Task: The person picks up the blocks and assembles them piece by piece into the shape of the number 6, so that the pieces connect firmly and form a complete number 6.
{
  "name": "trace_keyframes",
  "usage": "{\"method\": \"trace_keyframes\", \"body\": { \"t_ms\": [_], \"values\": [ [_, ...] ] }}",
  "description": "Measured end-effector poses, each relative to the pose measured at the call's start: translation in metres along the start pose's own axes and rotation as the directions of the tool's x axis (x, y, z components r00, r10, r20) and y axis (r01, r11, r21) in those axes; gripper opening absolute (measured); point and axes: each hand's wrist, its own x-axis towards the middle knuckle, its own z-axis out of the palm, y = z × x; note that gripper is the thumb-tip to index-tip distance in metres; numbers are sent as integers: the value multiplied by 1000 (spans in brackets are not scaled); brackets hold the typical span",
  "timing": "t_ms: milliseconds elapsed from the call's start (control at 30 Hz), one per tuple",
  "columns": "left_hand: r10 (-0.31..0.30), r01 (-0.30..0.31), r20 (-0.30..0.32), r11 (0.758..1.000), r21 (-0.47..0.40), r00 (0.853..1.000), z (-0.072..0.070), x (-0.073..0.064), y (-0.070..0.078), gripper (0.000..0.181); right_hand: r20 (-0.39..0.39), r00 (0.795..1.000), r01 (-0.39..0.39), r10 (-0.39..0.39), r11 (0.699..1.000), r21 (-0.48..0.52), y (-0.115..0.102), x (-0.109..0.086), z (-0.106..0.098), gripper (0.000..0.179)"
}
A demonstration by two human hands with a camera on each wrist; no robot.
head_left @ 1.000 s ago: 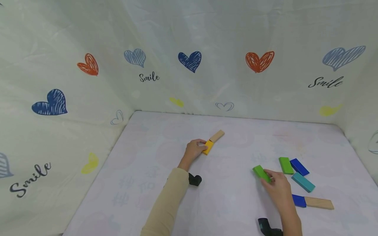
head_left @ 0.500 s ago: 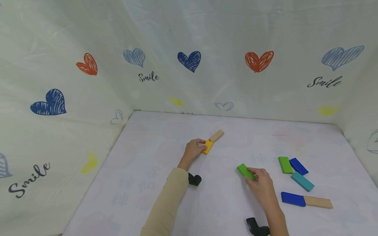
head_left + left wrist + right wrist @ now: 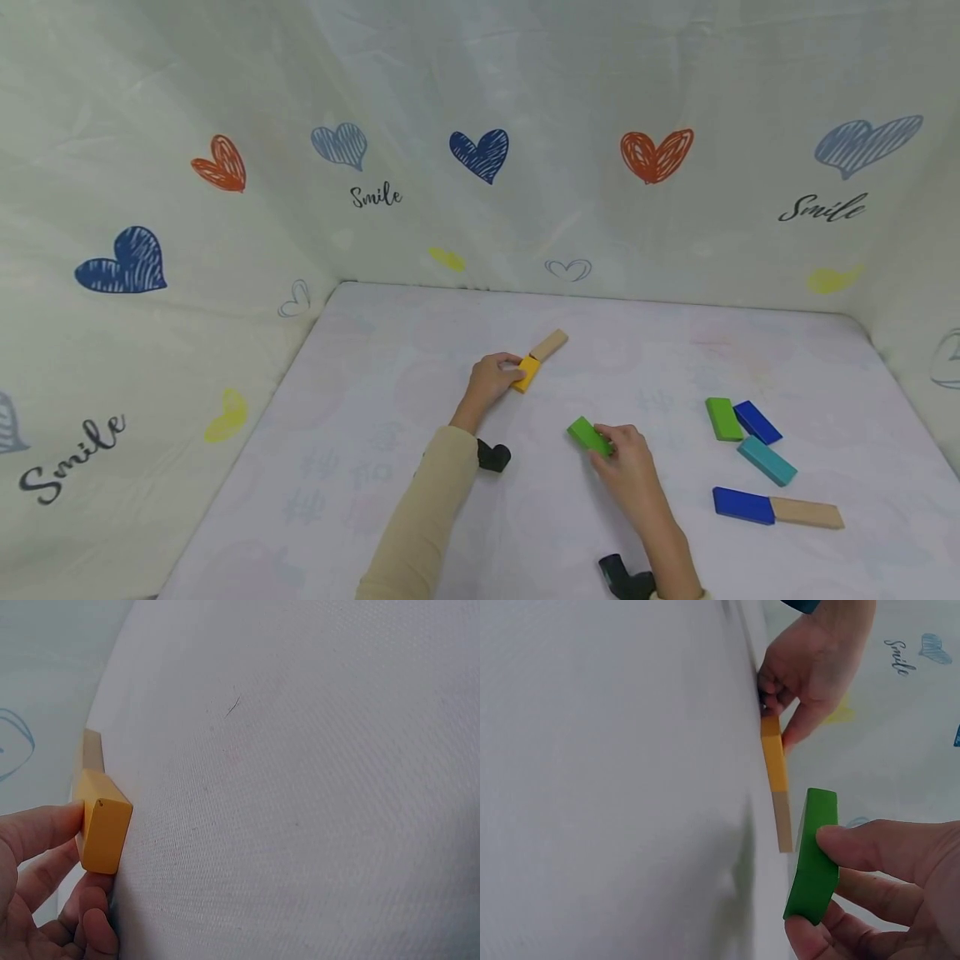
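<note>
**Green block [image 3: 585, 435] up, yellow block [image 3: 527, 375] down**

The green block is smooth and shiny, above the desk [image 3: 420, 333]. The right hand [image 3: 628, 458] pinches it tight with its fingers. The yellow block lies on the desk beside a tan block [image 3: 550, 344], and the left hand's [image 3: 491, 382] fingers pinch it.

Head view faces forward-down; close wrist views share yellow block [image 3: 107, 836]

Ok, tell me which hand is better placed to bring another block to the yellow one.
Probably the right hand: it holds a green block, while the left hand is occupied, gripping the yellow block.
</note>
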Motion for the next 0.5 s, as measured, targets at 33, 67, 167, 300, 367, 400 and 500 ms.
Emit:
{"method": "trace_keyframes", "body": {
  "t_ms": [33,67,167,300,367,400,500],
  "values": [
    [-1,1,-1,1000,0,1000,0,-1,1,27,3,1000,2,-2,1000,5,-2,0,1,40],
    [1,-1,-3,1000,3,1000,0,-1,1,27,5,1000,2,-3,1000,7,-3,0,3,40],
    [0,0,-2,1000,10,1000,0,-1,1,27,11,1000,11,-12,1000,13,-8,1,9,39],
    [-2,2,-2,1000,18,1000,0,0,1,27,19,999,42,-42,999,7,-12,3,18,37],
    [-7,7,0,1000,13,1000,0,0,1,27,24,998,56,-56,998,4,-15,4,22,36],
    [-9,9,1,1000,12,1000,0,0,1,27,26,998,59,-59,998,2,-16,5,24,36],
    [-9,9,4,1000,13,1000,-1,-1,1,28,34,998,61,-61,998,2,-19,7,30,35]
  ]
}}
